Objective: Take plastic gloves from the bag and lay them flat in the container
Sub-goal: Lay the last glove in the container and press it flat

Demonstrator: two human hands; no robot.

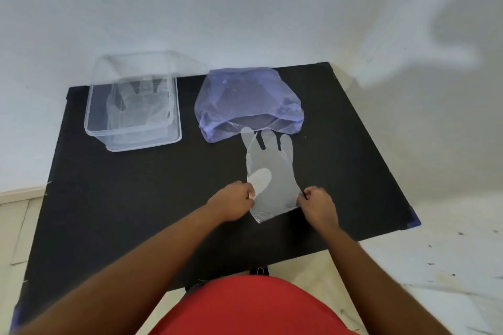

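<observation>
We pinch the glove (269, 171) by its cuff corners, left hand (235, 200) and right hand (317, 202) each closed on an edge, spread over the black table (122, 198) before the bag (247, 100). The container (133, 114) seems already to hold gloves. Carrying it over, the thin film could fold or cling.

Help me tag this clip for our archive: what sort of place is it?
Probably a plain indoor room with a makeshift workstation, not a kitchen or shop: a black table pushed against a bare white wall, pale tiled floor, and only a clear container and purple bag set out.
</observation>
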